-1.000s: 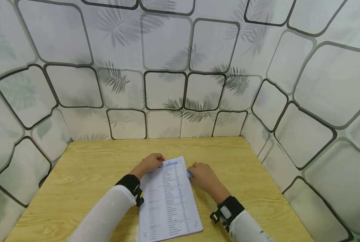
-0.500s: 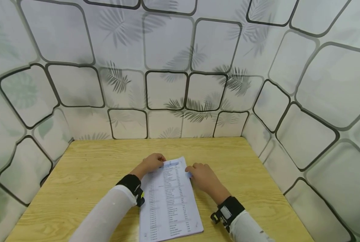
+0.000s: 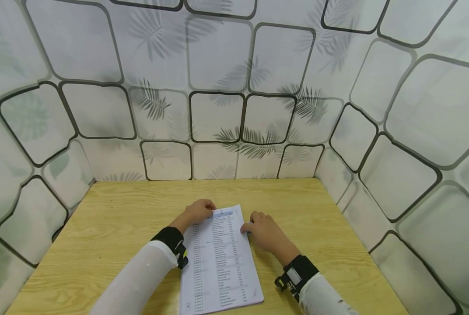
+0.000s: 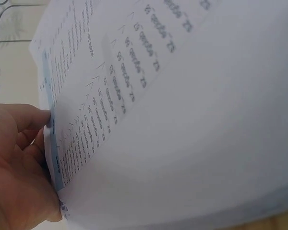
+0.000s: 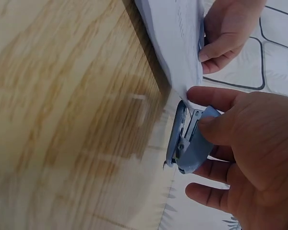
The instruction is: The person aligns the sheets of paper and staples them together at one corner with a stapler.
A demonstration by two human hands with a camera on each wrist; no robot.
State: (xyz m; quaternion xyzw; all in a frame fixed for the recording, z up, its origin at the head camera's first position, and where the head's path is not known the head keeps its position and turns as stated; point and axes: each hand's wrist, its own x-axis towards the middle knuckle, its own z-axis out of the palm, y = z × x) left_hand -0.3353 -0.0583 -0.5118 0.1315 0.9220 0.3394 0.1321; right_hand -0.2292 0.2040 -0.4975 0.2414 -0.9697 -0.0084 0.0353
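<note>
A stack of printed sheets lies in front of me, its upper end raised off the table. At its top left, my left hand grips the top edge; in the left wrist view the thumb lies against the blue-banded header. My right hand holds a small blue stapler beside the sheets' upper right edge. The stapler's jaws stand apart, with the paper corner at their mouth. Whether the corner lies between them I cannot tell. In the head view the hand mostly hides the stapler.
A light wood-grain table carries everything. Patterned cloth walls rise at the back and both sides. Black straps with small cameras sit on both wrists.
My right hand has turned slightly, its fingers shifting, so less of the stapler shows in the head view. The sheets' lower end has shifted very slightly left. The left hand stays in place.
</note>
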